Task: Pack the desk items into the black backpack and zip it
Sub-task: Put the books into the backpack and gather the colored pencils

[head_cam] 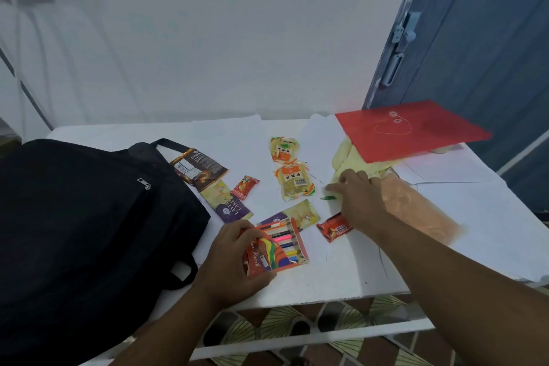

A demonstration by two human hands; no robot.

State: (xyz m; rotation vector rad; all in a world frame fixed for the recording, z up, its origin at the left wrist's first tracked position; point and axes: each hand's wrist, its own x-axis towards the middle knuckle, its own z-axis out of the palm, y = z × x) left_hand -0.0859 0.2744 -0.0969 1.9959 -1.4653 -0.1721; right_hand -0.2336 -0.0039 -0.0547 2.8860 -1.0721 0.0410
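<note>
My left grip [234,258] is wrapped around the open pencil box [274,248], holding it on the counter [341,270], with the backpack [83,235] lying just to its left, zipper closed as far as I can see. My right grip [358,196] is pressed down with loosely curled fingers, fingertips touching a green pencil [328,197]; I cannot tell whether it is pinched. Snack packets [292,178] lie between and beyond both grips, and a red folder [407,131] sits beyond the right one.

Head camera looks down, close over the desk [341,282].
</note>
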